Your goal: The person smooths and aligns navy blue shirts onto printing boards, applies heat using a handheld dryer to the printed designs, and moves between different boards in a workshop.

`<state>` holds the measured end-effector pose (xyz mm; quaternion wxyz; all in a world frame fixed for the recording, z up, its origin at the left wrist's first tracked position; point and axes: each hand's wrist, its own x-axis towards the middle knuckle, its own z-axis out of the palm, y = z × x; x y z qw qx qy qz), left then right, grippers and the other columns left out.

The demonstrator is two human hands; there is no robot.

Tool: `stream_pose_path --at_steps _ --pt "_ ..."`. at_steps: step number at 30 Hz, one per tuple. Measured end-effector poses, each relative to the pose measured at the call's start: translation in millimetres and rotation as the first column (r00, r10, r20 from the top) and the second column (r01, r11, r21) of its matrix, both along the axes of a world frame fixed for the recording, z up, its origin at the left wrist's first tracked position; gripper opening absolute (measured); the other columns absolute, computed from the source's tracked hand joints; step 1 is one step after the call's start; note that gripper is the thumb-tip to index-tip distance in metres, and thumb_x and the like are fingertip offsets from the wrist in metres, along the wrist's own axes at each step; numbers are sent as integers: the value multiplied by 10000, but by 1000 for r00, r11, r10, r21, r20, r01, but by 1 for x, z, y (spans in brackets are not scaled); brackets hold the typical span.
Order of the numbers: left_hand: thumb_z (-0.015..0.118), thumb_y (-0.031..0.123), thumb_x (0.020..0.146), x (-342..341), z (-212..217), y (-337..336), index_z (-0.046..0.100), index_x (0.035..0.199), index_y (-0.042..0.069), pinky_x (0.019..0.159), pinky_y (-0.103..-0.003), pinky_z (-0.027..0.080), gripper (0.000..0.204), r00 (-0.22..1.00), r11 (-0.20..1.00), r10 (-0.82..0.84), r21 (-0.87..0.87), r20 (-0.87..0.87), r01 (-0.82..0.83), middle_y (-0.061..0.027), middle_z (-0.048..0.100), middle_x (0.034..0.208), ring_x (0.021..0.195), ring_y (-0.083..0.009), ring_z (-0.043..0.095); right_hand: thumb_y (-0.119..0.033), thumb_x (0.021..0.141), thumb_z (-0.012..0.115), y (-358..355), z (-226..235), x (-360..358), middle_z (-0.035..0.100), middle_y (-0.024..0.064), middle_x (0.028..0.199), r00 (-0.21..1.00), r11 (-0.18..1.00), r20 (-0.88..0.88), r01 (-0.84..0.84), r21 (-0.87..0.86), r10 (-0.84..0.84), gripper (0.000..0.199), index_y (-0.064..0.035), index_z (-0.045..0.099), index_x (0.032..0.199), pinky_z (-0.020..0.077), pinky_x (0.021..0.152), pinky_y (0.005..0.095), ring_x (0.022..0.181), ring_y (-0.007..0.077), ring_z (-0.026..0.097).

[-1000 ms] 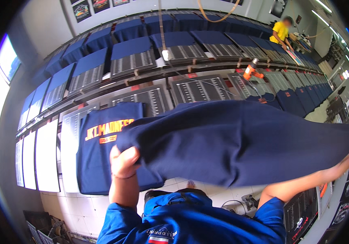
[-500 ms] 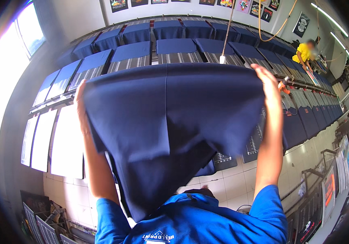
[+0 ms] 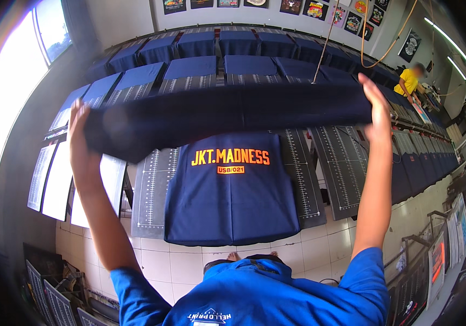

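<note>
A navy cloth (image 3: pixel 227 111) stretches in a long, folded band between my raised hands. My left hand (image 3: pixel 80 130) grips its left end, with the fingers at the upper corner. At the other end my right hand (image 3: pixel 377 108) holds the cloth, fingers pointing up and slightly blurred. Below the band, a navy fabric panel (image 3: pixel 232 206) with orange lettering lies flat on a dark board (image 3: pixel 149 201) with white ruler marks. The hanging cloth hides the top part of that panel.
Rows of similar boards (image 3: pixel 344 168) carry navy fabric pieces (image 3: pixel 190 68) farther back. Pale boards (image 3: pixel 97 185) stand at left. A cord (image 3: pixel 325 46) hangs from above. A person in yellow (image 3: pixel 408 81) works at the far right. Racks (image 3: pixel 412 250) stand at lower right.
The cloth, spread wide and draped down toward me before, is now gathered into a narrow band. My hands have moved farther apart. The printed panel beneath has come into view.
</note>
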<state>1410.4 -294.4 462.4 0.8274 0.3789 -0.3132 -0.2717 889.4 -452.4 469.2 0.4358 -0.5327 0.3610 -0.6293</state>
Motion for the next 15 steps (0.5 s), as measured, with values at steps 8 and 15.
stream_pose_path --at_steps 8,15 --pt "570 36 876 -23 -232 131 488 1048 72 687 -173 334 194 962 833 -187 551 200 47 40 450 784 734 -46 396 -86 862 552 139 -213 -34 610 40 1121 988 874 -146 107 474 -42 285 -40 613 1136 361 976 270 1082 136 519" --pt "613 158 893 -8 -391 181 527 1171 -51 815 -255 442 359 960 489 -272 869 66 78 -68 592 979 870 -120 539 27 858 524 185 -392 -19 556 99 1223 983 855 -165 152 496 -78 440 8 484 1296 379 968 266 1100 159 521"
